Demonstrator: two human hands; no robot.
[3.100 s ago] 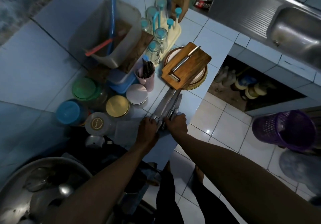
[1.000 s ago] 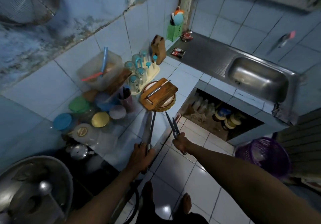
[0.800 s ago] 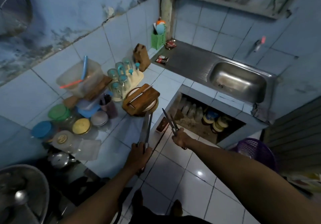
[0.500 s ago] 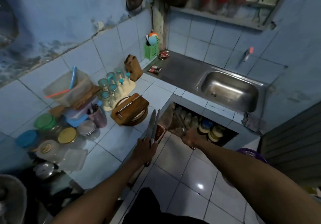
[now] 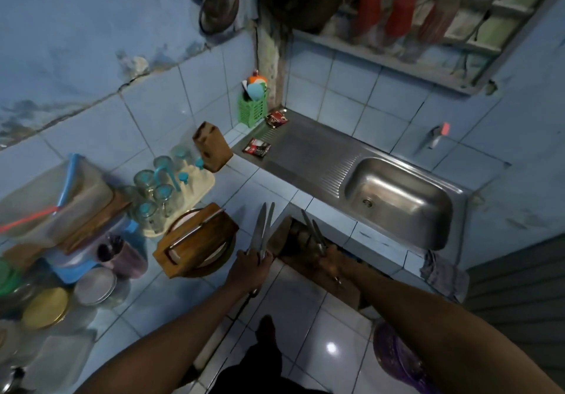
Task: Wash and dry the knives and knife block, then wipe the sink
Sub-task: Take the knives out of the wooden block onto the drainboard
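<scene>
Our left hand [image 5: 249,266] grips two knives [image 5: 263,230], our right hand [image 5: 331,263] two more [image 5: 313,231], mid-frame. Knife block [image 5: 212,150] stands upper left beside the glass rack [image 5: 171,188]; cutting board [image 5: 195,240] crowds the table edge; sink [image 5: 397,201] lies right.

1. Sink [image 5: 397,201] set in desk [image 5: 269,182], far right; tap [image 5: 434,138] on wall behind it.
2. Knife block [image 5: 212,146] at back of desk, left of sink's drainboard; glass rack [image 5: 171,185] just left of the block.
3. Cutting board [image 5: 195,237] on a plate, in front of the rack; one knife [image 5: 195,230] lies on it.
4. Left hand [image 5: 249,268] holds knives just right of the board; right hand [image 5: 331,263] holds knives before the sink.
5. Cloth [image 5: 443,274] hangs at desk's right end.
</scene>
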